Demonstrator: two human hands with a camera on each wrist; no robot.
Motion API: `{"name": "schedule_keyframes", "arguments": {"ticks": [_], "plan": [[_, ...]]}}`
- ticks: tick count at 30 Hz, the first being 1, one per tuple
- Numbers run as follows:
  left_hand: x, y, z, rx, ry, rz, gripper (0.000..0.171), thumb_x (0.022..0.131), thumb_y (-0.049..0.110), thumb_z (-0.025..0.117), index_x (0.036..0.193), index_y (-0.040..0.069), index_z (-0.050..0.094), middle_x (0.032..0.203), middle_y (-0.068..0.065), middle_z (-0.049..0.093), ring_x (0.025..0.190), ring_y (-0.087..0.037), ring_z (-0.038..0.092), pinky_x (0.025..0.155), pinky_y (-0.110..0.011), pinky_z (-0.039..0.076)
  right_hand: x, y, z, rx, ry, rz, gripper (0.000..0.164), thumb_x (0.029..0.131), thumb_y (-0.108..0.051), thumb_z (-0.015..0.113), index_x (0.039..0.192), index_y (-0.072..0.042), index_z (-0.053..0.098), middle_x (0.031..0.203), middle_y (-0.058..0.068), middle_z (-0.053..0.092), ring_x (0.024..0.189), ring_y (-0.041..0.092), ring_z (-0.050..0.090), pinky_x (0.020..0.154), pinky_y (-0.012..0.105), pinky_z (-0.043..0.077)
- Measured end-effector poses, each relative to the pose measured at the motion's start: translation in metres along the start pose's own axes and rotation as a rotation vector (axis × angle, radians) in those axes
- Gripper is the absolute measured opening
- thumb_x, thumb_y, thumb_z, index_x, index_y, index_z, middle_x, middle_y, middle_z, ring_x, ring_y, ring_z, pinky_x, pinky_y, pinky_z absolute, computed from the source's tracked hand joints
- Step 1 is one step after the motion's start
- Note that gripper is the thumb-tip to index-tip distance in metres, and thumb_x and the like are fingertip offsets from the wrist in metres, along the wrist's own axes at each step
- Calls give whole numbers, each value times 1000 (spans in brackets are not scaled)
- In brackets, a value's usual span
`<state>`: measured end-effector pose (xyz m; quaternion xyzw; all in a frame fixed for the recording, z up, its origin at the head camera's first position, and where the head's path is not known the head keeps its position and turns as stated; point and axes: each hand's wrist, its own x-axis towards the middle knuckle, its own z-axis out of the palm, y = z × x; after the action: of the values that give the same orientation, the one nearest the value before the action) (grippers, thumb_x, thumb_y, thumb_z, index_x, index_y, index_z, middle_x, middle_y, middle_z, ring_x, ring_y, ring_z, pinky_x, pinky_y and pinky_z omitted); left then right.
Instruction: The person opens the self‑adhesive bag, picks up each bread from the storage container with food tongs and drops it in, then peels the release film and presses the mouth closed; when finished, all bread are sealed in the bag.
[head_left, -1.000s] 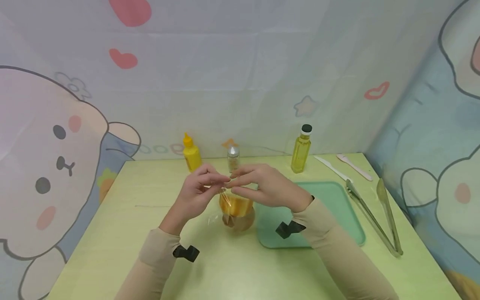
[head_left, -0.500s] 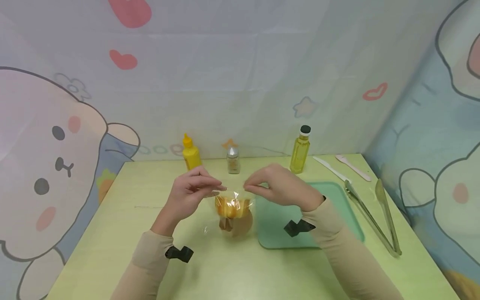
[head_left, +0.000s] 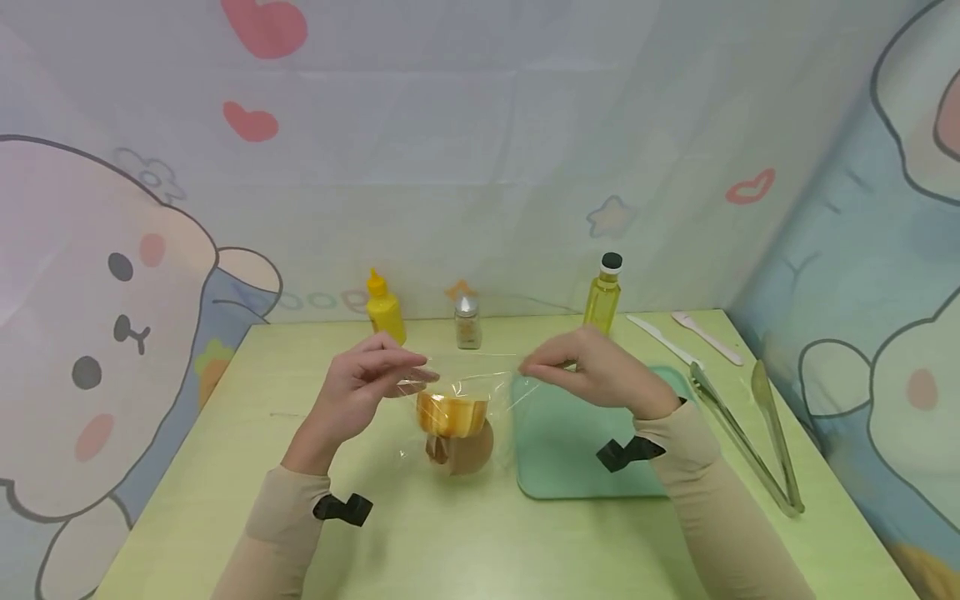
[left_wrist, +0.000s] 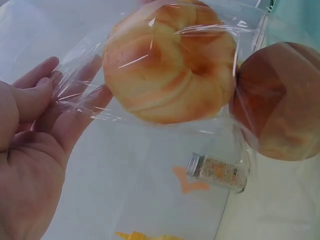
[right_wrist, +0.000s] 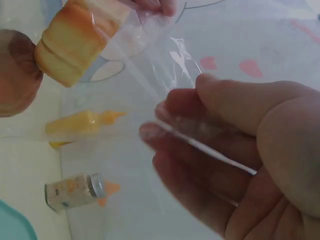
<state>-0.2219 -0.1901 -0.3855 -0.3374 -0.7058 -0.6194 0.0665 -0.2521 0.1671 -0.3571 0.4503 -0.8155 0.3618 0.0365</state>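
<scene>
A clear plastic bag point(head_left: 472, 367) hangs stretched between both hands above the table. My left hand point(head_left: 356, 387) pinches its left upper corner between thumb and fingers. My right hand point(head_left: 596, 375) pinches the opposite corner with thumb and forefinger, as the right wrist view also shows; its other fingers lie along the film. Inside the bag are two pieces of bread: a golden, ridged bread roll point(left_wrist: 170, 65) on top and a smooth brown bun point(left_wrist: 280, 100) below it. In the head view the golden roll overlaps part of the brown bun point(head_left: 474, 450).
A green tray point(head_left: 555, 479) lies right of the bag, partly under the right forearm. Metal tongs point(head_left: 750, 450), a white plastic knife point(head_left: 663, 340) and a pink utensil point(head_left: 708, 337) lie beyond. Along the back stand a yellow squeeze bottle point(head_left: 386, 312), a seasoning shaker point(head_left: 468, 325) and an oil bottle point(head_left: 602, 296).
My hands have moved apart from fingertips nearly meeting, the left going left and the right going right. The bag's upper edge is now pulled wide between them, and the bread has shifted slightly left.
</scene>
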Motion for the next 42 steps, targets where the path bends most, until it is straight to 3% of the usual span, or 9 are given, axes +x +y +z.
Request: {"name": "schedule_keyframes", "arguments": {"ticks": [5, 12, 17, 21, 23, 26, 30, 37, 42], "plan": [[-3, -3, -4, -62, 13, 6, 31, 101, -16, 54, 129, -10, 67, 101, -20, 61, 100, -25, 79, 80, -48, 63, -8, 9, 4, 99, 116, -21, 13, 96, -9, 77, 101, -17, 86, 104, -2, 80, 93, 12, 76, 69, 27, 57], [-1, -2, 2, -48, 172, -62, 25, 97, -11, 67, 122, -11, 69, 100, 0, 79, 85, -17, 80, 77, -38, 64, -2, 5, 23, 346, 416, 161, 5, 91, -5, 82, 86, -5, 83, 85, 6, 79, 73, 17, 73, 67, 28, 61], [-2, -3, 6, -98, 172, -58, 18, 100, -6, 66, 114, -17, 66, 116, -6, 79, 96, -22, 80, 87, -38, 62, 4, -1, 38, 428, 597, 210, 12, 91, -9, 82, 83, -1, 78, 79, 1, 76, 70, 19, 73, 67, 32, 62], [-1, -5, 8, -120, 122, 3, 14, 105, -6, 56, 113, -17, 55, 134, -17, 71, 118, -27, 73, 101, -37, 57, 8, -4, 41, 534, 668, 226, 24, 89, -4, 83, 94, -3, 59, 78, 1, 75, 72, 20, 76, 68, 35, 63], [0, -6, 8, -111, 106, 30, 12, 108, -3, 51, 113, -14, 51, 134, -21, 69, 123, -28, 70, 105, -38, 54, 9, -4, 40, 594, 669, 235, 33, 88, 0, 82, 102, -7, 52, 78, 1, 76, 73, 21, 77, 71, 36, 64], [1, -8, 9, -101, 110, 44, 14, 112, 2, 45, 115, -11, 47, 126, -20, 74, 121, -26, 71, 106, -38, 54, 11, -3, 37, 630, 641, 256, 32, 87, 1, 82, 112, -3, 62, 79, -1, 78, 75, 19, 76, 73, 32, 63], [1, -9, 10, -116, 136, 25, 20, 114, 8, 41, 118, -12, 44, 116, -11, 79, 110, -21, 76, 94, -34, 60, 12, 1, 35, 645, 574, 256, 19, 91, -3, 82, 105, 6, 73, 85, -2, 79, 79, 16, 75, 78, 32, 62], [1, -14, 14, -122, 167, -65, 24, 115, 14, 41, 122, -9, 42, 118, -3, 78, 85, -22, 80, 64, -33, 63, 17, 8, 44, 638, 360, 268, 19, 113, -22, 50, 105, -6, 45, 122, 24, 74, 103, 29, 78, 82, 49, 64], [-1, -29, 12, -124, 235, -175, 26, 115, 19, 43, 127, -4, 45, 107, -9, 75, 77, -23, 80, 58, -49, 62, 28, 22, 60, 722, 295, 402, 27, 114, -37, 42, 108, -12, 38, 117, 24, 76, 93, 39, 79, 66, 48, 64]]}}
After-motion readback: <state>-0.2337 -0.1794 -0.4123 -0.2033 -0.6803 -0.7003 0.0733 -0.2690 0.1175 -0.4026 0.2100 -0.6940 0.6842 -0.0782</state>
